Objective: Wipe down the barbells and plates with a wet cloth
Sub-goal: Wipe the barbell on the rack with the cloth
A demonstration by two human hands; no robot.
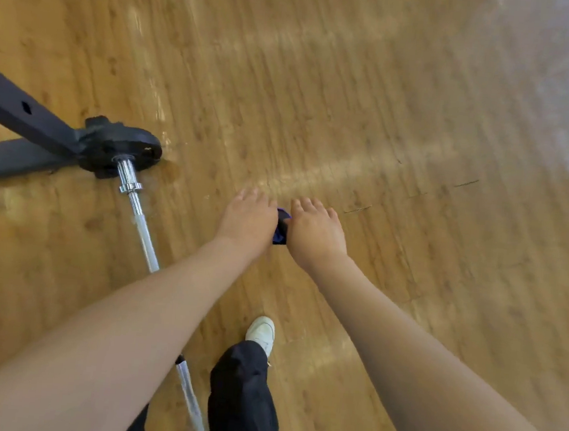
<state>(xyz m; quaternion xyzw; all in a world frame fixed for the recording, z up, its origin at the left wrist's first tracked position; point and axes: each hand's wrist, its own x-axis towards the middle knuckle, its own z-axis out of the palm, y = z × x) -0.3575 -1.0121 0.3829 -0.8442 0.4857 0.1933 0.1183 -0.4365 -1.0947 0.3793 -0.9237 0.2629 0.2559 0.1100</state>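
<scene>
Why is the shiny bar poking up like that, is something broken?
Nothing looks broken. The barbell slants from a black pivot on the wooden floor. Both hands hold a blue cloth.

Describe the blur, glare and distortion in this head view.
Head view: motion blur smears the wooden floor, worst upper right; pale glare streaks cross it; wide-angle bending bows the planks; both hands and the blue cloth look soft; barbell is sharper.

Open wooden floor (372,102) is seen ahead and right; leftward passage is blocked by the barbell (139,213) and black rack frame (17,106).
</scene>
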